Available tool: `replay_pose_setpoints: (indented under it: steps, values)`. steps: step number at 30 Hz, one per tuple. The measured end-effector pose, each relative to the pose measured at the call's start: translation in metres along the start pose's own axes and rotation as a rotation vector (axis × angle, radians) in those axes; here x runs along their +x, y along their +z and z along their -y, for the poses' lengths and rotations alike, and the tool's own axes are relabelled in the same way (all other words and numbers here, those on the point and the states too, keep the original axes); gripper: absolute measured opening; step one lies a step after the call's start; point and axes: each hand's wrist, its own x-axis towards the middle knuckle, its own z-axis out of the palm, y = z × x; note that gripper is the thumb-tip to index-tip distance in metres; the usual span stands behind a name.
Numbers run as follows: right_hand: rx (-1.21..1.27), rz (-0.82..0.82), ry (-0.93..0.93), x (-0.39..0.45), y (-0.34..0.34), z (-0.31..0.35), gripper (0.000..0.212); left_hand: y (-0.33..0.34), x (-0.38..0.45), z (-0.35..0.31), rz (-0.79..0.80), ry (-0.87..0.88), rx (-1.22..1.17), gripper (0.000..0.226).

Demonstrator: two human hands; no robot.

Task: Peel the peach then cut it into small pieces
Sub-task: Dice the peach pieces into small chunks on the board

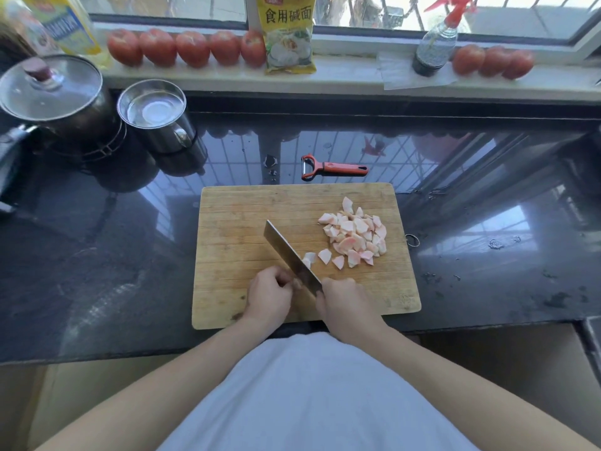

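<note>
A pile of pale pink peach pieces [356, 234] lies on the right half of the wooden cutting board [234, 222]. My right hand [344, 304] grips the handle of a cleaver [289, 255], whose blade runs diagonally up and to the left across the board. My left hand [270, 296] sits curled against the blade's left side, its fingers holding a small bit of peach [296, 283] that is mostly hidden. Two or three loose pieces [325, 255] lie just right of the blade.
A red peeler [331, 169] lies on the dark counter behind the board. A lidded pot [52, 92] and a steel cup [156, 112] stand at back left. Tomatoes [188, 48], a yellow packet [289, 34] and a spray bottle [435, 47] line the windowsill.
</note>
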Motion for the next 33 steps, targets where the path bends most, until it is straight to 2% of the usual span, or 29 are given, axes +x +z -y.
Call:
replay_pose_setpoints:
  steps: [4, 11, 18, 25, 33]
  values:
    - [0.009, 0.003, -0.009, -0.015, -0.007, -0.014, 0.019, -0.001, 0.002, 0.005, -0.009, -0.025, 0.008, 0.019]
    - [-0.151, 0.094, 0.003, -0.021, -0.005, -0.020, 0.022, 0.001, 0.001, 0.005, -0.019, -0.022, 0.042, 0.020]
    - [-0.179, 0.141, 0.015, -0.016, -0.002, -0.016, 0.017, 0.001, 0.000, 0.003, -0.021, -0.002, 0.044, 0.021]
    - [0.059, 0.037, -0.018, 0.003, -0.007, 0.005, 0.024, -0.001, -0.001, 0.003, -0.017, 0.026, 0.072, 0.024]
    - [-0.096, 0.044, -0.022, -0.019, -0.006, -0.017, 0.019, -0.001, 0.002, 0.007, -0.030, 0.014, 0.098, 0.030]
